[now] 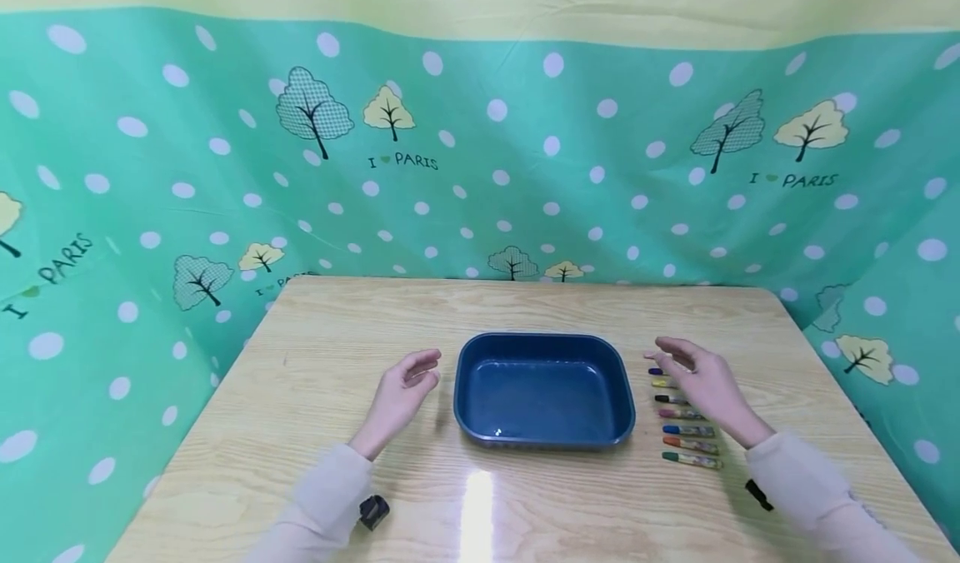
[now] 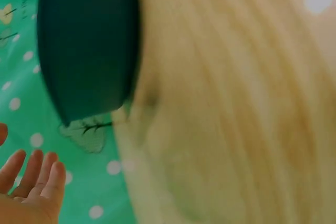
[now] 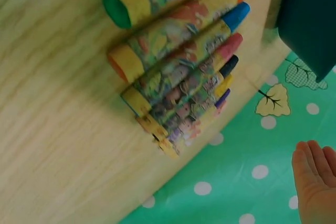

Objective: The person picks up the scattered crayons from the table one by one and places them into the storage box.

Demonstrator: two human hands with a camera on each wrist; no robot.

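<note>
A dark blue rectangular tray (image 1: 543,441) with raised sides stands in the middle of the table; its inside shows nothing in it. Left of it, my left hand (image 1: 399,396) hovers with relaxed fingers, apart from the tray's side. To the right lies a column of several crayons (image 3: 178,30) in printed wrappers, with green, orange, blue, pink, black, yellow and purple tips among them. My right hand (image 1: 705,384) is over the far end of this column, its fingers loosely extended and holding nothing. It partly hides the farther crayons in the head view.
A small black object (image 1: 373,511) lies by the left forearm, and another black piece (image 1: 759,495) lies by the right sleeve. The wooden table (image 1: 360,313) is backed by a green dotted cloth (image 1: 480,155) on its far side and both flanks.
</note>
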